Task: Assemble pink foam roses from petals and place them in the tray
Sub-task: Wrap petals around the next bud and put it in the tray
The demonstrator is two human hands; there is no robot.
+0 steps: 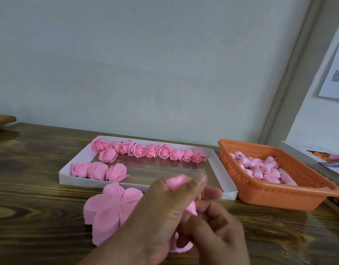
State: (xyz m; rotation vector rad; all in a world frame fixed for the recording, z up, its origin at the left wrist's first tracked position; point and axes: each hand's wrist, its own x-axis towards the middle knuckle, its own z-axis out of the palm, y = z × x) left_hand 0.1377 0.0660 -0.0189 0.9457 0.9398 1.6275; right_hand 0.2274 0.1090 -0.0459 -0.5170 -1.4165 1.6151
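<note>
My left hand grips a pink foam rose bud between thumb and forefinger, with petals wrapped around it below. My right hand is close against it from the right, fingers curled on the lower petals. A stack of flat pink petal sheets lies on the table just left of my hands. Behind them is the white tray, holding a back row of several finished roses and three more roses at its front left.
An orange perforated basket of pink-and-white rose cores stands right of the tray. A white box with printed papers lies at the far right edge. The table is dark wood, set against a pale wall.
</note>
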